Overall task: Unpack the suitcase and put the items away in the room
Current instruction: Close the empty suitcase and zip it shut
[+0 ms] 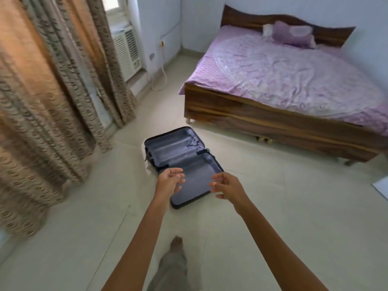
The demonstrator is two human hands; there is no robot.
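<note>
A dark blue suitcase (178, 152) lies open flat on the pale tiled floor, both halves showing grey-blue lining with nothing inside them. My left hand (170, 180) and my right hand (225, 186) are stretched out in front of me above the suitcase's near half. Both hands hold nothing, with fingers loosely bent and slightly blurred. Neither hand touches the suitcase.
A wooden bed (273, 120) with a purple sheet and pillow (294, 36) stands at the right. Patterned curtains (42, 101) hang along the left, with an air conditioner (126, 53) behind them. My foot (176, 242) is on the floor below. A white sheet edge (381, 186) lies at far right.
</note>
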